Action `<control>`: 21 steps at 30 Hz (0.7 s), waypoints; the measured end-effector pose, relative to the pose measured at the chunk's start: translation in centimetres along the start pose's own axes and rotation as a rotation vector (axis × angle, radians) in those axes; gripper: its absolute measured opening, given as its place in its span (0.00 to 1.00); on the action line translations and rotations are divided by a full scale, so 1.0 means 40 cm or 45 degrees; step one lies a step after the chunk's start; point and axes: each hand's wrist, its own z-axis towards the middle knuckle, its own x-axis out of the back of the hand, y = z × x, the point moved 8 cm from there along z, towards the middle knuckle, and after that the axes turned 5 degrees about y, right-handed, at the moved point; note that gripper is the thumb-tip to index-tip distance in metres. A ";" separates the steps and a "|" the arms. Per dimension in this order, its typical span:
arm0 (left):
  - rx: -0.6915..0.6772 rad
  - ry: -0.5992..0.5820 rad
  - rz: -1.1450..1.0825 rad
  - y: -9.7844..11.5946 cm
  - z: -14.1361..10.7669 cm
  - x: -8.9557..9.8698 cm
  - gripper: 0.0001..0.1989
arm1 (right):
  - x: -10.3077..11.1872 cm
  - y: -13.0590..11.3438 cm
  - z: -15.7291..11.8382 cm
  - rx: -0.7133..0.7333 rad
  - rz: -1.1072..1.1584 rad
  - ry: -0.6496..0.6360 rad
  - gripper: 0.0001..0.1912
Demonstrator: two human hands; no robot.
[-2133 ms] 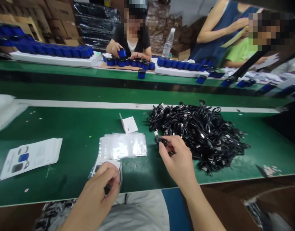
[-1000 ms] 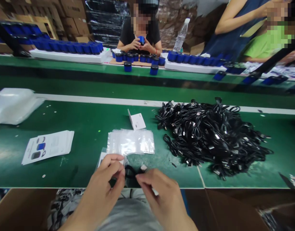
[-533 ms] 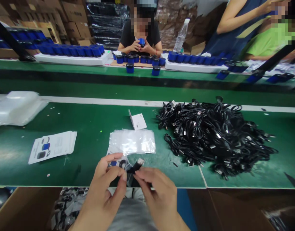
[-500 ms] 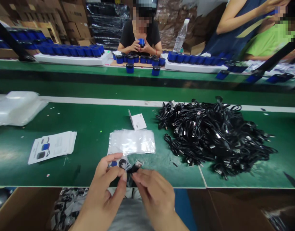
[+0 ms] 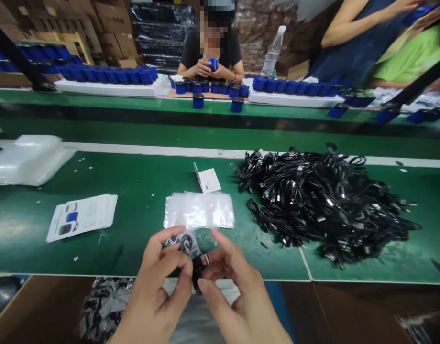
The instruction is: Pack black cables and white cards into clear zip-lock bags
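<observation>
We have one black cable [image 5: 197, 270] between our hands, above the near edge of the green table [image 5: 134, 179], its metal plug pointing to the far right. It meets a small clear bag [image 5: 189, 242] holding something dark and looped (how much of the cable is inside, we cannot tell). Our left hand [image 5: 162, 282] has thumb and index finger pinched together on the bag's near edge, the other fingers loosely bent; whether the pinch takes in the cable too is hidden. Our right hand [image 5: 241, 291] is partly open, thumb well parted from the raised index finger, the middle fingers curled beside the plug; we cannot tell how firmly they touch it.

Just beyond lie the flat bags [image 5: 199, 210], overlapping, with a half-open leaflet [image 5: 209, 180] at their far side. To the right spreads a big heap of black cables [image 5: 324, 205]; to the left sit the printed cards [image 5: 82, 217], fanned slightly, and farther left a mound of clear plastic [image 5: 29, 160]. Below the near edge, on the left, we see packed bags [image 5: 107, 306] in a carton [image 5: 44, 306].

On the far side, a person [image 5: 213, 45] holds a blue jar [image 5: 213, 64] behind rows of similar ones (a clear bottle [image 5: 273, 52] stands to the right).
</observation>
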 end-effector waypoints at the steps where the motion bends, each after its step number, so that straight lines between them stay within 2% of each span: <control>1: -0.007 -0.008 0.001 0.000 0.001 -0.001 0.11 | 0.002 -0.004 0.001 0.014 -0.036 -0.010 0.21; 3: -0.017 -0.026 0.001 -0.002 0.004 -0.003 0.11 | 0.008 -0.024 0.004 0.133 -0.187 0.004 0.10; 4: -0.030 -0.037 0.005 -0.003 0.004 -0.003 0.10 | 0.011 -0.036 0.004 0.213 -0.270 0.026 0.07; 8: -0.110 -0.059 0.050 -0.003 0.000 -0.008 0.09 | -0.010 -0.063 -0.007 0.521 -0.628 0.059 0.07; 10: -0.140 -0.021 0.075 0.000 -0.006 -0.009 0.09 | -0.020 -0.048 -0.012 0.525 -0.740 0.120 0.08; 13: -0.217 0.024 0.067 0.021 -0.021 -0.018 0.09 | -0.010 -0.008 -0.013 0.372 -0.693 0.316 0.08; 15: -0.295 0.032 0.078 0.043 -0.028 -0.022 0.09 | 0.003 0.026 -0.006 0.196 -0.457 0.405 0.06; 16: -0.336 0.031 0.105 0.053 -0.030 -0.022 0.10 | 0.006 0.052 0.001 0.048 -0.279 0.399 0.05; 19: -0.419 -0.008 0.248 0.067 -0.021 -0.011 0.08 | -0.019 0.125 0.015 -0.479 0.215 0.168 0.09; 20: -0.411 -0.021 0.291 0.062 -0.012 -0.004 0.04 | -0.030 0.133 0.015 -0.600 0.288 0.059 0.09; 21: -0.372 -0.033 0.321 0.051 0.000 0.005 0.04 | -0.038 0.134 0.015 -0.670 0.313 -0.045 0.08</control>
